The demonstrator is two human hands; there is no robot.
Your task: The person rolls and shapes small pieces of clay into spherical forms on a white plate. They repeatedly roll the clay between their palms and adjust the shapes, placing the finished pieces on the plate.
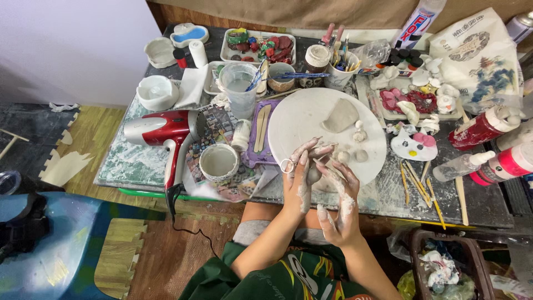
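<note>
My two clay-smeared hands meet at the near rim of a round white board. My left hand wears a ring and cups a small lump of grey clay. My right hand presses against the same lump from the right, and a thin wooden stick seems to lie across its fingers. On the board lie a grey clay slab, two small clay balls and a small white clay figure.
A red and silver hair dryer lies to the left, beside a small clay cup. A water cup, paint trays, brushes and bottles crowd the back and right. Wooden sticks lie at the right. A basket stands below.
</note>
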